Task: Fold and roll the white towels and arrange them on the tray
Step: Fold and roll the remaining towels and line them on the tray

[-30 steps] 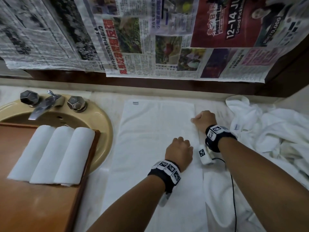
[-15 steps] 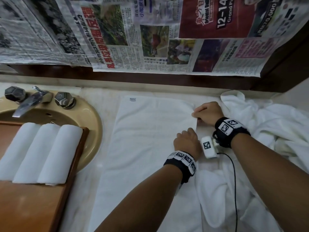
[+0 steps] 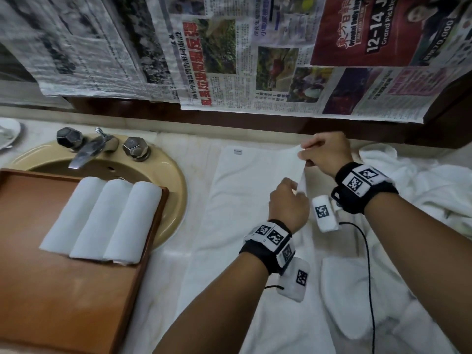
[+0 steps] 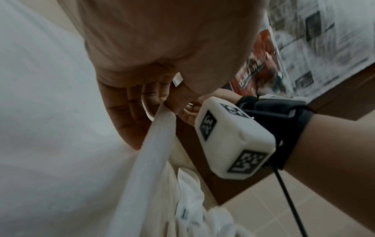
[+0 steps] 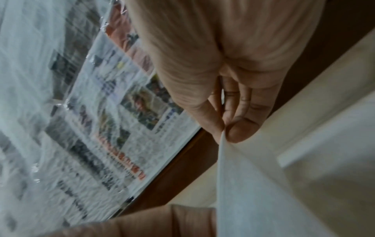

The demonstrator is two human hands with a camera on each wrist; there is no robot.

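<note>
Head view, both hands' fingers pinching towel edge

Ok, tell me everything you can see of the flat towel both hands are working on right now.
The flat towel is plain white terry-looking cloth, spread lengthwise on the pale counter between the sink and a heap of loose white towels. A small tag sits near its far edge. Its right edge is raised off the counter: the right hand pinches the far right corner, the left hand pinches the same edge nearer the person. The rest lies flat and smooth; its near end runs under the left forearm.
</note>
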